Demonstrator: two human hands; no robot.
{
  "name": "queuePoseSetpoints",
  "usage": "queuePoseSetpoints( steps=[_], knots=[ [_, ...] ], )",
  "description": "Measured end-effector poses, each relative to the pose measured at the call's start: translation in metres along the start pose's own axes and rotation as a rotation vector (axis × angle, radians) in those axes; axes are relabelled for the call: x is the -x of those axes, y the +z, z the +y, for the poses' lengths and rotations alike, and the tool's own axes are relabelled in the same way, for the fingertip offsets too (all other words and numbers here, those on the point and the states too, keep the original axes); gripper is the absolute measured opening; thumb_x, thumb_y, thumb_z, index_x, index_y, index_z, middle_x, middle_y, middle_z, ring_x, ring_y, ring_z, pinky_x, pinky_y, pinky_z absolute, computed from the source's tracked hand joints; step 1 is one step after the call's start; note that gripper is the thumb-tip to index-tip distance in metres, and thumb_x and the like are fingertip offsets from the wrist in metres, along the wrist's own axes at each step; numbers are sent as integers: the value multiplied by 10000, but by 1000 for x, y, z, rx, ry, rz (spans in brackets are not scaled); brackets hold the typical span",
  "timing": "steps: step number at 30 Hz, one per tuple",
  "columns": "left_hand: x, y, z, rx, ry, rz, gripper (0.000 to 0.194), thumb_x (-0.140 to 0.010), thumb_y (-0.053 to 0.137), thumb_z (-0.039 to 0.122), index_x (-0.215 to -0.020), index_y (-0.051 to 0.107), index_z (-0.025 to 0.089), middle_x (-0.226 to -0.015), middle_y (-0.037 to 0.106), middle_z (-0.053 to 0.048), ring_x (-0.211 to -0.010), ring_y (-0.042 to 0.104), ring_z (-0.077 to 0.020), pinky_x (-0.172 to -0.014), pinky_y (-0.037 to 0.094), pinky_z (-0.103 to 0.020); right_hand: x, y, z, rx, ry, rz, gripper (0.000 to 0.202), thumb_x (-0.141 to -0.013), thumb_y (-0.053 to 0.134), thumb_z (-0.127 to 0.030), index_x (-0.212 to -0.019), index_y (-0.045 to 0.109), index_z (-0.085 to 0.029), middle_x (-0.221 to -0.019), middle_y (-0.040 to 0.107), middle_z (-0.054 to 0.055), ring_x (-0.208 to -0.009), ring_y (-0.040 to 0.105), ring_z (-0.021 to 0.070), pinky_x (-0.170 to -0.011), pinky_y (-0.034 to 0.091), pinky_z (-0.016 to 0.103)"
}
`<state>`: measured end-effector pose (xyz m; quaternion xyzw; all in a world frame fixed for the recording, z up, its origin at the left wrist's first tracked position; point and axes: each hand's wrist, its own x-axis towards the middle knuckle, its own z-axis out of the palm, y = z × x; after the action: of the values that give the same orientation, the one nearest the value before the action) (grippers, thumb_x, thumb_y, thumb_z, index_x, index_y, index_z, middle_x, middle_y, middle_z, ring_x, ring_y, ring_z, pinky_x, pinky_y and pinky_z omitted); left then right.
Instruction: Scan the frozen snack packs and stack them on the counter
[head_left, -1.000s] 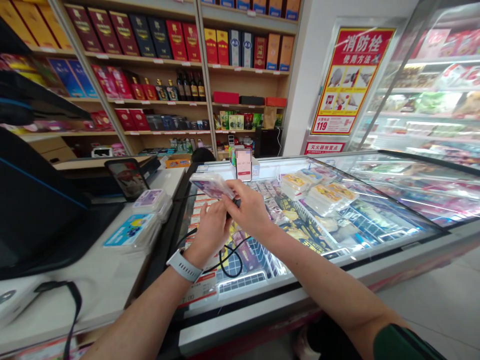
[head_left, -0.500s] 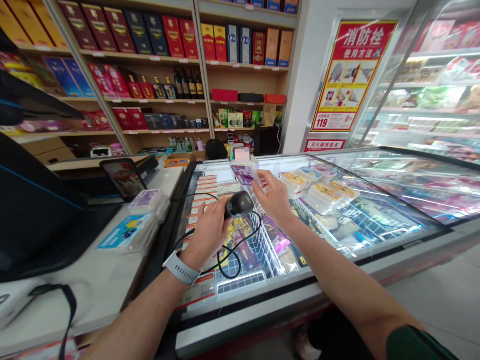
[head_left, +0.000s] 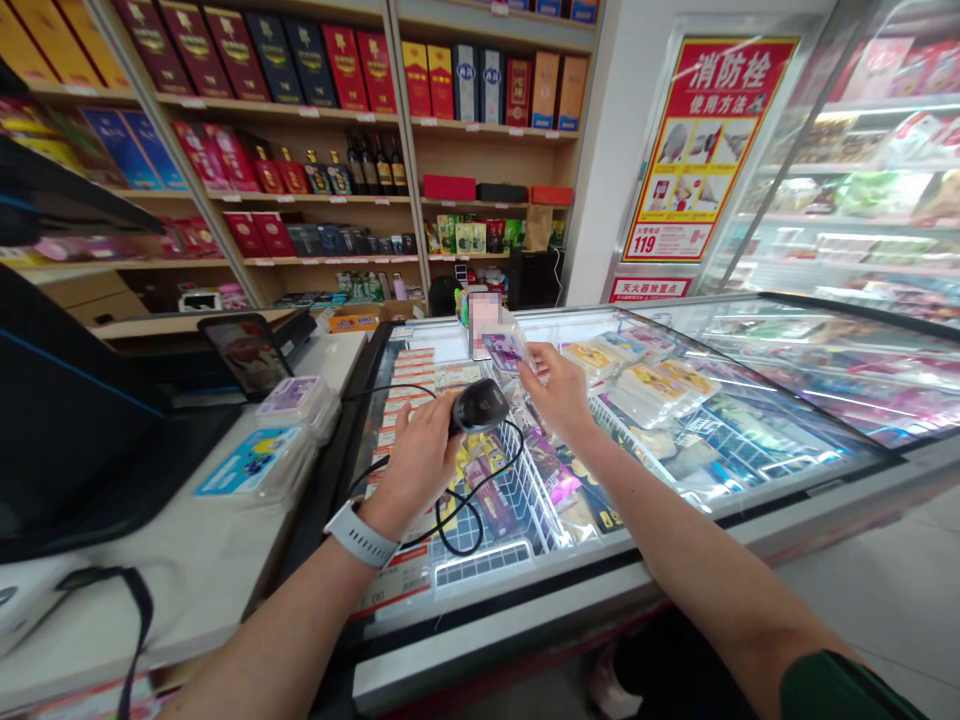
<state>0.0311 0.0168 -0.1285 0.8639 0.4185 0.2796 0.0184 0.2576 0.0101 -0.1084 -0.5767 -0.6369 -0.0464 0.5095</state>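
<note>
My left hand (head_left: 421,447) is wrapped round a black handheld barcode scanner (head_left: 482,405), its head turned to the right. From the scanner a black cable (head_left: 457,550) loops down over the freezer's glass top. Between the thumb and fingers of my right hand (head_left: 559,392) is a flat clear plastic box with a purple label (head_left: 505,351), held tilted above the glass, just beyond the scanner. The two do not touch. Right of it, stacks of similar boxes with yellow labels (head_left: 660,390) lie on the freezer.
A glass-topped freezer (head_left: 615,580) spans the front, with wire baskets of packets inside. On the left counter (head_left: 217,580) are boxes with a blue label (head_left: 249,461) and purple-labelled boxes (head_left: 292,397). A phone (head_left: 246,357) leans behind them. A black monitor stand (head_left: 90,420) stands far left.
My right hand has moved slightly to the right and down with the purple-labelled box. My left hand and the scanner have hardly moved. A person beyond the freezer has shifted.
</note>
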Motion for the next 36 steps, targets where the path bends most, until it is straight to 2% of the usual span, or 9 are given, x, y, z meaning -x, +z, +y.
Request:
queuePoseSetpoints(
  steps=[5, 11, 17, 20, 22, 26, 30, 34, 36],
  knots=[
    [1, 1, -1, 12, 5, 2, 481, -906, 481, 179, -1385, 462, 151, -1359, 623, -176, -1301, 555, -312, -1163, 283, -596, -1, 0, 14, 44, 0, -16, 302, -926, 515, -302, -1168, 654, -186, -1054, 733, 65, -848, 662, 193, -817, 514, 305],
    [2, 2, -1, -6, 18, 19, 493, -903, 479, 178, -1396, 450, 181, -1360, 625, -161, -1311, 552, -296, -1174, 284, -562, 1, -2, 32, 198, 99, -69, 312, -910, 525, -281, -1168, 674, -189, -1033, 747, 58, -800, 666, 196, -829, 505, 318],
    [2, 1, -1, 1, 24, 28, 483, -908, 475, 185, -1391, 455, 181, -1361, 621, -174, -1308, 553, -304, -1167, 285, -569, 4, -4, 46, 383, 172, -163, 353, -928, 522, -277, -1231, 674, -179, -1183, 732, 96, -1047, 679, 246, -954, 491, 358],
    [2, 1, -1, 19, 23, 26, 490, -907, 476, 179, -1396, 448, 174, -1366, 617, -174, -1316, 546, -302, -1170, 279, -570, 5, -3, 47, 463, 189, -253, 369, -938, 514, -264, -1258, 661, -157, -1250, 708, 112, -1130, 656, 260, -991, 478, 357],
    [2, 0, 0, 31, 21, 23, 488, -906, 479, 177, -1393, 448, 173, -1365, 617, -172, -1317, 544, -303, -1169, 279, -574, 5, -3, 43, 511, 206, -302, 400, -944, 503, -257, -1310, 626, -154, -1235, 712, 120, -1114, 665, 265, -969, 488, 355],
    [2, 0, 0, 37, 12, 21, 477, -906, 482, 183, -1382, 459, 181, -1367, 616, -169, -1311, 547, -307, -1170, 275, -584, 6, -2, 32, 611, 173, -386, 486, -955, 478, -244, -1440, 514, -233, -1150, 732, 111, -1021, 693, 267, -860, 516, 352],
    [2, 1, -2, 32, 15, 25, 477, -907, 487, 187, -1383, 461, 189, -1361, 621, -164, -1304, 552, -309, -1169, 277, -582, 9, -1, 26, 683, 121, -460, 359, -972, 451, -245, -1278, 639, -258, -1082, 725, 109, -965, 700, 257, -802, 513, 332],
    [2, 2, -4, 27, 27, 29, 475, -907, 488, 181, -1381, 459, 181, -1354, 623, -171, -1291, 562, -321, -1159, 280, -602, 10, 1, 33, 658, 111, -463, 343, -972, 499, -298, -1285, 617, -226, -1109, 711, 108, -1023, 685, 259, -866, 510, 334],
    [2, 2, -4, 22, 34, 34, 477, -904, 488, 172, -1381, 456, 178, -1344, 628, -172, -1283, 568, -323, -1151, 291, -604, 10, 2, 39, 632, 105, -503, 433, -930, 597, -344, -1335, 576, -194, -1180, 692, 126, -1103, 657, 270, -934, 496, 339]
  ],
)
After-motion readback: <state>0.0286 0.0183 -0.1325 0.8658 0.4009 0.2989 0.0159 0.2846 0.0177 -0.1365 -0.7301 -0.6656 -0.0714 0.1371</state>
